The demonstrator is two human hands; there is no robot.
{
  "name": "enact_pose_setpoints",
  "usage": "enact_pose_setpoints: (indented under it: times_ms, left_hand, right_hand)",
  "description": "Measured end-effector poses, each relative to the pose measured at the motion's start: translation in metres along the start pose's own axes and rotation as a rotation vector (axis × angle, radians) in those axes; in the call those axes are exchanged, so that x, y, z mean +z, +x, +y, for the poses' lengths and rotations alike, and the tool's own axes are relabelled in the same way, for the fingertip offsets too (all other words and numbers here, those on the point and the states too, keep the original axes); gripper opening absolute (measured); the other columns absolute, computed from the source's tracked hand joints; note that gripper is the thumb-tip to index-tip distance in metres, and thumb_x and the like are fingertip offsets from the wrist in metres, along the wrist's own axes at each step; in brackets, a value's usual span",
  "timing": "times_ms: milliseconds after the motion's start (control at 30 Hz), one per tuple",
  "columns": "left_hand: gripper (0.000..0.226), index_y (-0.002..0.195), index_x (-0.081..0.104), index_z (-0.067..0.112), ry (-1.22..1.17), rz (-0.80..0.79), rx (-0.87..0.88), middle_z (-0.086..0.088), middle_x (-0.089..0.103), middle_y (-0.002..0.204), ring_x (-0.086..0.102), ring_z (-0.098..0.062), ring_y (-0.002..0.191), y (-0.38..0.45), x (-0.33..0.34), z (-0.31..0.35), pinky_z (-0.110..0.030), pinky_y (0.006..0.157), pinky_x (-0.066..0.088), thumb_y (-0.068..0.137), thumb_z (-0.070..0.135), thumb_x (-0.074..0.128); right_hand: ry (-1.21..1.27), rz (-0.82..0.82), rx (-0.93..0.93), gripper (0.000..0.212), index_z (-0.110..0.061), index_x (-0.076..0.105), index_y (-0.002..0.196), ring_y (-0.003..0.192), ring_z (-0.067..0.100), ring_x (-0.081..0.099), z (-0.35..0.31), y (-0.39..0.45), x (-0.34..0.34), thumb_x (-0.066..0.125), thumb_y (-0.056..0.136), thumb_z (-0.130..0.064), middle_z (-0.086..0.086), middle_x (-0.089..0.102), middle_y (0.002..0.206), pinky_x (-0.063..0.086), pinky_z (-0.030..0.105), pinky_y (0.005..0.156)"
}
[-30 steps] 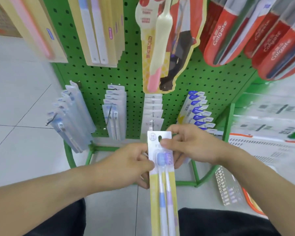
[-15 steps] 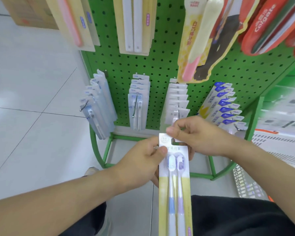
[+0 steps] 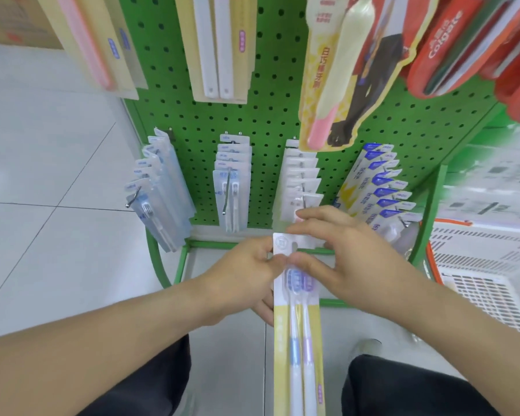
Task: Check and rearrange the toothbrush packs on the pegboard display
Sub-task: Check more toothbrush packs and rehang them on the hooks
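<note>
OK, we pinch the twin-brush pack [image 3: 296, 322] near its hang hole with both left hand [image 3: 246, 277] and right hand [image 3: 345, 259], just below the white-pack peg [image 3: 304, 202]; keep the hole level with the peg tip before sliding on.

Shop aisle, green pegboard [image 3: 270, 121] hung with toothbrush packs [image 3: 233, 181], shopping basket [image 3: 487, 283]

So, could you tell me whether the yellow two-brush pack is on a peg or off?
Off. The yellow pack is held by both hands, left hand and right hand, its hang hole showing empty.
</note>
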State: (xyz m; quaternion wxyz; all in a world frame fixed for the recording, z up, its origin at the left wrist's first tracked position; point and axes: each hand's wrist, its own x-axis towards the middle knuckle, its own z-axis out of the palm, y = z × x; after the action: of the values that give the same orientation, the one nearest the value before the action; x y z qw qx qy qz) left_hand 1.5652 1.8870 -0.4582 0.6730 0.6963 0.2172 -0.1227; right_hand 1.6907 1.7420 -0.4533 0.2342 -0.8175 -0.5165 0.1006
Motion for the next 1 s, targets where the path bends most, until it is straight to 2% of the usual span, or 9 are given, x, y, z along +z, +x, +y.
enact_pose_setpoints:
  times_ms: [133,267,333,400,500,700,833,900,1000]
  left_hand:
    - [0.031,0.126,0.061,0.026,-0.059,0.077,-0.015,-0.012,0.078,0.09,0.075,-0.035,0.072,0.001,-0.002,-0.006,-0.044,0.063,0.063,0.11,0.018,0.036]
    - [0.03,0.122,0.066,0.023,-0.096,0.16,-0.018,-0.017,0.076,0.09,0.074,-0.039,0.072,-0.001,0.0,-0.014,-0.043,0.058,0.062,0.109,0.017,0.039]
    - [0.029,0.117,0.068,0.021,-0.094,0.19,-0.023,-0.021,0.075,0.089,0.073,-0.04,0.071,-0.005,0.001,-0.017,-0.039,0.054,0.059,0.108,0.016,0.041]
    - [0.027,0.114,0.068,0.015,-0.127,0.234,-0.035,-0.022,0.075,0.089,0.072,-0.037,0.068,-0.008,0.002,-0.02,-0.036,0.051,0.056,0.107,0.014,0.042]
    - [0.025,0.115,0.068,0.012,-0.255,0.289,-0.051,-0.021,0.075,0.094,0.07,-0.032,0.069,-0.011,0.002,-0.018,-0.037,0.054,0.056,0.105,0.012,0.045]
    - [0.025,0.12,0.066,0.011,-0.145,0.115,0.018,-0.019,0.075,0.102,0.072,-0.041,0.09,-0.012,-0.005,-0.01,-0.046,0.08,0.062,0.107,0.013,0.044]
    - [0.022,0.122,0.064,0.013,-0.041,-0.007,0.088,-0.013,0.076,0.104,0.074,-0.032,0.094,-0.015,-0.01,-0.018,-0.046,0.085,0.061,0.102,0.014,0.056]
    - [0.023,0.119,0.067,0.016,0.056,-0.068,0.122,-0.009,0.076,0.106,0.074,-0.028,0.094,-0.016,-0.015,-0.024,-0.042,0.082,0.062,0.096,0.017,0.067]
    - [0.025,0.114,0.068,0.018,0.182,-0.106,0.158,-0.004,0.076,0.099,0.069,-0.019,0.077,-0.021,-0.017,-0.026,-0.033,0.065,0.058,0.09,0.019,0.074]
  right_hand:
    - [-0.053,0.014,-0.077,0.033,-0.028,0.069,0.117,0.102,0.008,0.055,0.0,-0.009,0.002,0.062,0.092,-0.048,-0.01,0.053,0.11,0.049,0.029,0.089]
    - [-0.016,-0.272,-0.131,0.053,-0.03,0.057,0.133,0.096,-0.005,0.043,0.001,-0.007,0.007,0.069,0.088,-0.054,-0.02,0.038,0.107,0.037,0.007,0.082]
    - [0.041,-0.274,-0.146,0.052,-0.029,0.061,0.128,0.091,-0.001,0.049,-0.002,-0.001,0.009,0.075,0.083,-0.051,-0.02,0.041,0.1,0.038,0.01,0.077]
    - [0.065,-0.268,-0.171,0.047,-0.026,0.069,0.118,0.082,0.005,0.057,-0.007,0.008,0.011,0.081,0.079,-0.048,-0.016,0.049,0.093,0.046,0.02,0.078]
    - [0.095,-0.237,-0.161,0.046,-0.022,0.074,0.114,0.075,0.009,0.062,-0.012,0.017,0.012,0.087,0.074,-0.041,-0.003,0.059,0.096,0.051,0.029,0.079]
    - [0.308,-0.104,-0.012,0.044,-0.019,0.079,0.109,0.07,0.011,0.065,0.001,0.009,0.012,0.093,0.067,-0.011,-0.006,0.063,0.1,0.059,0.033,0.075]
    - [0.42,-0.097,-0.012,0.041,-0.014,0.081,0.101,0.07,0.018,0.069,0.006,0.0,0.011,0.095,0.062,-0.006,-0.003,0.066,0.098,0.062,0.037,0.072]
    - [0.48,-0.071,-0.027,0.04,-0.012,0.082,0.092,0.066,0.023,0.069,0.003,-0.003,0.013,0.097,0.055,-0.009,0.0,0.068,0.091,0.062,0.041,0.067]
    - [0.567,-0.042,-0.055,0.039,-0.013,0.083,0.086,0.062,0.025,0.069,-0.002,-0.008,0.019,0.096,0.05,-0.017,0.001,0.07,0.087,0.06,0.046,0.063]
